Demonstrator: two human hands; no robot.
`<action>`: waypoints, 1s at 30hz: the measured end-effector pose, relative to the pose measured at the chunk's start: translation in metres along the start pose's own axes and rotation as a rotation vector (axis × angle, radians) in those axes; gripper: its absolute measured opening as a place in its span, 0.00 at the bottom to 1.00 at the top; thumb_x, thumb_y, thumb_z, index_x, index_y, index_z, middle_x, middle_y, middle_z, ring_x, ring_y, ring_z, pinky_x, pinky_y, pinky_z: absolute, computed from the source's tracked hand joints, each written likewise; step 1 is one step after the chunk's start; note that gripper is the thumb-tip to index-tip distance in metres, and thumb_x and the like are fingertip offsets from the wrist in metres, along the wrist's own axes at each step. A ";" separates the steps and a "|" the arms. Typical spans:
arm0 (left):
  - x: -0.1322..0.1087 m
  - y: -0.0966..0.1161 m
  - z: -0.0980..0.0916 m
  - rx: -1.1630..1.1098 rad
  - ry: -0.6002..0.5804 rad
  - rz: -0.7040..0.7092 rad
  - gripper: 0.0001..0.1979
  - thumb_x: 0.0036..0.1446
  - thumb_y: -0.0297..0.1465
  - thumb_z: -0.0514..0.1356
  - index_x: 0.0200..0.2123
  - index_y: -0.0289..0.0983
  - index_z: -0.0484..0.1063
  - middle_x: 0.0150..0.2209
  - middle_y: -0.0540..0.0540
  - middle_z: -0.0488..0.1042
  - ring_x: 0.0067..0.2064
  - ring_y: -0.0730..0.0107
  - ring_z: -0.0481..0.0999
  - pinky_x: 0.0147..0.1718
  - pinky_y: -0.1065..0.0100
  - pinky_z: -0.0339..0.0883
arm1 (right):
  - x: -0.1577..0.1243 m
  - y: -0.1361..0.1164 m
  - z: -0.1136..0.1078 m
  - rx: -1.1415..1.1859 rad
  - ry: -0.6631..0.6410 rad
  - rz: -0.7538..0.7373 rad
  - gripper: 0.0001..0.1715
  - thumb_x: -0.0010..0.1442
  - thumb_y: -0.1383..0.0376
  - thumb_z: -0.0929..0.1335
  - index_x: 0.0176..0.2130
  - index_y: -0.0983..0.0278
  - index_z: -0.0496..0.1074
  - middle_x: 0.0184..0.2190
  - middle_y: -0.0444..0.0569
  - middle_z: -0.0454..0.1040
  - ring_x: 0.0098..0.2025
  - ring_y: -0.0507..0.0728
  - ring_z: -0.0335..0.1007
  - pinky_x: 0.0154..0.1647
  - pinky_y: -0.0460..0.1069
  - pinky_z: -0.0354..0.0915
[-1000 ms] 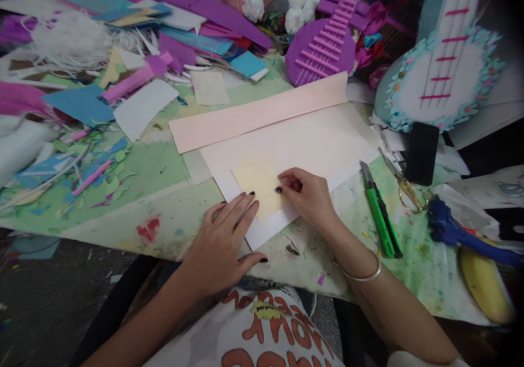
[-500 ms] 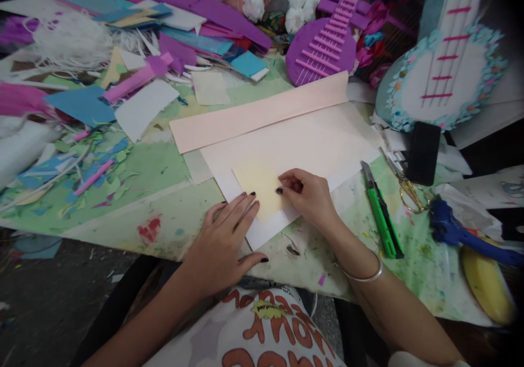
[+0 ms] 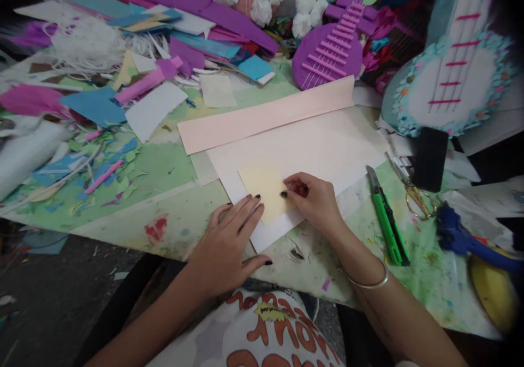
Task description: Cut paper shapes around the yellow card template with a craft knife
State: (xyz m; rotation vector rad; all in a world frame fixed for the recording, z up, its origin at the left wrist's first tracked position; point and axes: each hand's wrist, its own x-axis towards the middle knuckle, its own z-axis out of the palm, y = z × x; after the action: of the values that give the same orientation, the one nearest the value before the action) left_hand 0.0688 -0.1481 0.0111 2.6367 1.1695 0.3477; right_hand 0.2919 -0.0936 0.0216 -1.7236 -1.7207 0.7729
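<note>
Paint is staining the table (image 3: pixel 176 211), and by its near edge a yellow sheet (image 3: pixel 262 184) is lying on a white sheet (image 3: pixel 270 236). My left hand (image 3: pixel 227 244) is spreading flat, thumb out, fingertips resting on the yellow sheet's left part. My right hand (image 3: pixel 315 197) is curling at its right edge, thumb and forefinger close together; whether they are pinching paper, I cannot tell. With uneven pressing, the yellow sheet could be skewing or creasing between my hands. Right of it, the cutter (image 3: pixel 387 219) is lying with its blade bared, so a careless sweep of my right hand could be getting me nicked.

My left fingers are hiding some of the yellow sheet's edge. Right of it, past the cutter, the blue tool (image 3: pixel 452 228) is blurring, and the scissors (image 3: pixel 408 185) are losing their tips near the phone (image 3: pixel 429 159). Beyond the yellow sheet, a pink strip (image 3: pixel 266 116) is partly covering the purple lute (image 3: pixel 327 55); farther right, the blue lute (image 3: pixel 446 83) is running out of view at its neck.
</note>
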 end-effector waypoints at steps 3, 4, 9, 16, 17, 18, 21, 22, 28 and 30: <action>0.000 0.000 0.000 -0.006 -0.002 -0.008 0.38 0.61 0.46 0.58 0.66 0.32 0.52 0.66 0.33 0.56 0.67 0.48 0.55 0.60 0.49 0.49 | 0.001 0.000 0.000 0.004 -0.008 0.005 0.09 0.52 0.70 0.71 0.37 0.64 0.77 0.25 0.42 0.73 0.25 0.50 0.63 0.30 0.46 0.60; 0.000 0.001 -0.001 -0.005 0.001 -0.011 0.37 0.61 0.46 0.58 0.66 0.32 0.53 0.66 0.34 0.56 0.67 0.48 0.55 0.60 0.49 0.49 | 0.000 0.000 0.000 0.003 -0.010 0.007 0.09 0.52 0.70 0.71 0.37 0.64 0.77 0.25 0.42 0.73 0.26 0.50 0.63 0.30 0.47 0.60; 0.001 0.001 -0.001 0.001 -0.012 -0.025 0.37 0.60 0.47 0.58 0.65 0.32 0.53 0.67 0.35 0.56 0.67 0.50 0.55 0.60 0.49 0.48 | -0.001 -0.003 -0.001 0.001 -0.016 0.020 0.10 0.52 0.71 0.71 0.38 0.65 0.77 0.25 0.42 0.73 0.26 0.49 0.63 0.30 0.46 0.60; -0.001 0.001 -0.001 -0.012 -0.032 -0.034 0.38 0.59 0.46 0.59 0.66 0.33 0.53 0.67 0.36 0.55 0.67 0.50 0.53 0.60 0.50 0.47 | -0.001 -0.004 -0.001 -0.008 -0.010 0.015 0.11 0.52 0.73 0.69 0.38 0.66 0.77 0.25 0.42 0.73 0.26 0.49 0.63 0.29 0.46 0.60; -0.001 0.001 -0.001 -0.011 -0.036 -0.035 0.39 0.59 0.46 0.59 0.66 0.33 0.53 0.67 0.36 0.55 0.67 0.51 0.53 0.60 0.50 0.47 | -0.001 -0.004 -0.001 -0.010 -0.010 0.016 0.11 0.52 0.73 0.69 0.38 0.65 0.77 0.25 0.42 0.73 0.26 0.49 0.63 0.29 0.46 0.60; -0.001 0.001 -0.002 -0.010 -0.038 -0.037 0.39 0.59 0.46 0.59 0.66 0.32 0.52 0.67 0.37 0.55 0.67 0.51 0.53 0.60 0.50 0.47 | -0.001 -0.005 -0.001 -0.013 -0.010 0.017 0.11 0.52 0.73 0.69 0.38 0.65 0.77 0.25 0.42 0.73 0.26 0.49 0.63 0.29 0.46 0.60; 0.001 0.001 -0.002 -0.010 -0.035 -0.041 0.39 0.59 0.46 0.59 0.66 0.32 0.53 0.68 0.38 0.55 0.67 0.52 0.53 0.60 0.50 0.46 | -0.001 -0.007 -0.002 -0.015 -0.014 0.024 0.12 0.52 0.73 0.68 0.38 0.65 0.77 0.25 0.42 0.73 0.26 0.49 0.64 0.30 0.46 0.60; 0.001 0.001 -0.002 -0.012 -0.034 -0.042 0.39 0.59 0.46 0.59 0.66 0.33 0.53 0.68 0.38 0.54 0.67 0.53 0.52 0.60 0.50 0.46 | -0.001 -0.007 -0.002 -0.013 -0.014 0.028 0.12 0.52 0.73 0.68 0.38 0.65 0.77 0.25 0.42 0.73 0.26 0.49 0.64 0.29 0.46 0.60; 0.000 0.001 -0.002 -0.017 -0.048 -0.051 0.38 0.60 0.46 0.58 0.67 0.34 0.51 0.69 0.41 0.53 0.68 0.55 0.50 0.61 0.51 0.45 | -0.001 -0.006 -0.002 -0.015 -0.017 0.033 0.12 0.51 0.73 0.68 0.38 0.65 0.76 0.25 0.42 0.72 0.26 0.49 0.63 0.29 0.46 0.60; 0.000 0.001 -0.002 -0.018 -0.051 -0.053 0.38 0.60 0.46 0.58 0.67 0.34 0.51 0.69 0.41 0.53 0.68 0.55 0.50 0.61 0.51 0.45 | -0.001 -0.006 -0.002 -0.004 -0.016 0.034 0.12 0.51 0.73 0.68 0.38 0.66 0.76 0.25 0.42 0.72 0.26 0.49 0.64 0.29 0.46 0.60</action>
State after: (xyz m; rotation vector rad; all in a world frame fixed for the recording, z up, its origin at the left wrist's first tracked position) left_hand 0.0690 -0.1481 0.0137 2.5774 1.2121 0.2781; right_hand 0.2894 -0.0942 0.0270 -1.7580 -1.7087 0.8007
